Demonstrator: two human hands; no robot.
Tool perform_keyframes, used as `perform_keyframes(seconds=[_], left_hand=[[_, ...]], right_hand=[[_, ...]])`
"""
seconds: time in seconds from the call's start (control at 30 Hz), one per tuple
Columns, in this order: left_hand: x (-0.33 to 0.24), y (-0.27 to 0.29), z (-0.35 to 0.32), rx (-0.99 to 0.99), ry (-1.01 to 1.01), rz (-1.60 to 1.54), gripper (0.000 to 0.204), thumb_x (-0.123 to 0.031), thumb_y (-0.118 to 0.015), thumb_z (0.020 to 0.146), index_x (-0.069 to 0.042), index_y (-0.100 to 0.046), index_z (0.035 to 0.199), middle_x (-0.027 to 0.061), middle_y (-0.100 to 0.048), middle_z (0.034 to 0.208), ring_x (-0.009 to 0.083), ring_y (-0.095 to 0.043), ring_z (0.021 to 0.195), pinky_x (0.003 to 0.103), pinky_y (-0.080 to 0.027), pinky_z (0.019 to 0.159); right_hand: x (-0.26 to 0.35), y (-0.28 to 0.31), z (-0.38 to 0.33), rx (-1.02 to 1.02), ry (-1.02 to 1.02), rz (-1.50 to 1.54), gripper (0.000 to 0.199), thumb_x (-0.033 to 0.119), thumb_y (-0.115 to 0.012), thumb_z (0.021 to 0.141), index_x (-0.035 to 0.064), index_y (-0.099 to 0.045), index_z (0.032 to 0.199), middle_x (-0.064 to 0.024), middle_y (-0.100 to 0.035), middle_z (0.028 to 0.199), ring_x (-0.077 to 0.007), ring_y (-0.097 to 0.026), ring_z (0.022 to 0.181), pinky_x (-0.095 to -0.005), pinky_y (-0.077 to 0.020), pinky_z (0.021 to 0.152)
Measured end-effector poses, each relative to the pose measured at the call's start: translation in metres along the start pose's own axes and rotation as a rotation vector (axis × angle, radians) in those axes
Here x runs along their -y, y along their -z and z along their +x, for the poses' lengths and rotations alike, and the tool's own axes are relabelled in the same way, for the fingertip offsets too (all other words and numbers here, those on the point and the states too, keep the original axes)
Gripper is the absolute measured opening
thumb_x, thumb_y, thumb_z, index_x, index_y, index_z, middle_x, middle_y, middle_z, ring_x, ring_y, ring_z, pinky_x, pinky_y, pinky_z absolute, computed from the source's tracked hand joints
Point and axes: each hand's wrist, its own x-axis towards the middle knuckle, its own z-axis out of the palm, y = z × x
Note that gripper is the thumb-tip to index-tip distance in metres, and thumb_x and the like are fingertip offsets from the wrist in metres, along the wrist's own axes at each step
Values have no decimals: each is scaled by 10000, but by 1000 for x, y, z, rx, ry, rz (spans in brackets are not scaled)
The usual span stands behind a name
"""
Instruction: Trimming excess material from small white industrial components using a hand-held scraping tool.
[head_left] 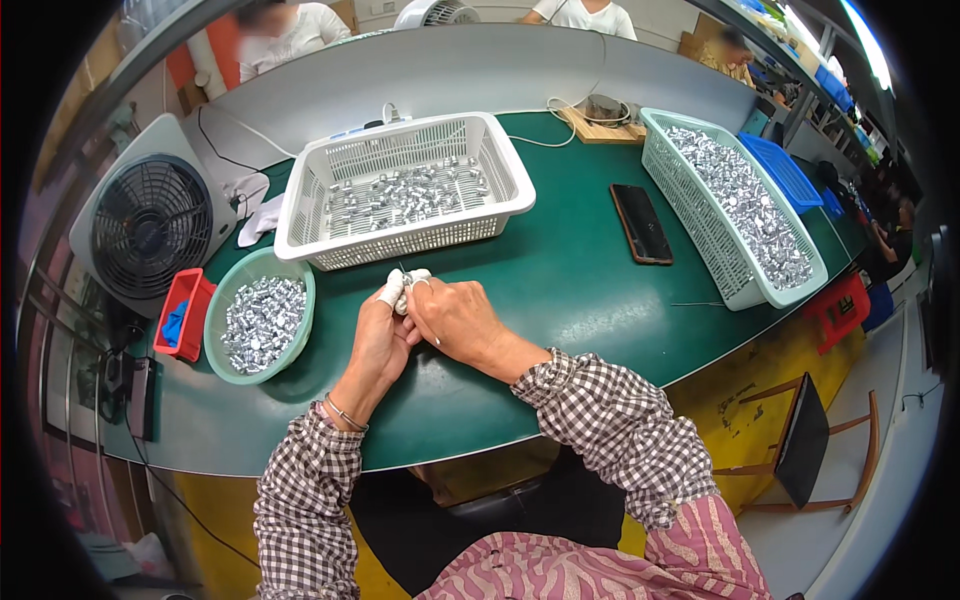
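Observation:
My left hand and my right hand meet above the green table, just in front of the white basket. White finger covers wrap several fingertips. Both hands are closed, their fingertips pressed together. A thin dark tip pokes up between them; whatever else they hold is hidden. Small silvery metal parts lie scattered in the white basket. Left of my hands, a pale green bowl holds a heap of similar parts. Another pile fills the long pale green basket at the right.
On the green table lie a dark phone and a thin rod. A fan and a red bin with something blue inside stand left. A wooden board and a blue tray sit farther back. People work beyond the partition.

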Motion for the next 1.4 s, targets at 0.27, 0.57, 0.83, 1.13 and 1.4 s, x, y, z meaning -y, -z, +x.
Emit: perform_keyframes(seconds=[0.27, 0.57, 0.83, 1.13, 1.4], left_hand=[[1, -1, 1, 17, 18, -26, 351, -309, -412, 948, -9, -571, 1038, -39, -499, 708, 43, -401, 538, 192, -315, 426], [1, 6, 3, 42, -11, -60, 341, -303, -423, 944, -9, -574, 1028, -36, -502, 709, 45, -390, 536, 192, -312, 431], [-4, -8, -2, -80, 24, -26, 345, -315, -440, 937, -9, -568, 1030, -56, -420, 623, 36, -342, 471, 174, -285, 371], [0, 3, 5, 2, 12, -66, 324, -296, -441, 938, -8, -563, 1020, -51, -456, 664, 45, -385, 520, 191, -312, 425], [-3, 1, 3, 10, -5, -76, 316, -294, -431, 942, -9, -562, 978, -42, -457, 673, 49, -386, 522, 196, -315, 422]], right_hand=[[-2, 3, -1, 41, -46, 7, 163, 137, -551, 768, 13, -500, 675, -169, -569, 625, -317, -584, 527, -404, -462, 468], [0, 3, 0, 32, -49, 73, 182, 136, -516, 803, 3, -502, 679, -177, -566, 620, -335, -579, 535, -421, -458, 474], [-2, 3, 1, 21, -86, 111, 219, 157, -492, 824, -1, -507, 674, -185, -575, 627, -345, -576, 536, -433, -457, 479], [-4, 3, 1, -17, -99, 182, 228, 161, -485, 833, -4, -503, 677, -187, -579, 633, -357, -573, 553, -442, -459, 498], [-7, 3, 0, -36, -52, 183, 220, 149, -506, 843, 2, -495, 680, -167, -556, 614, -344, -557, 548, -426, -447, 483]])
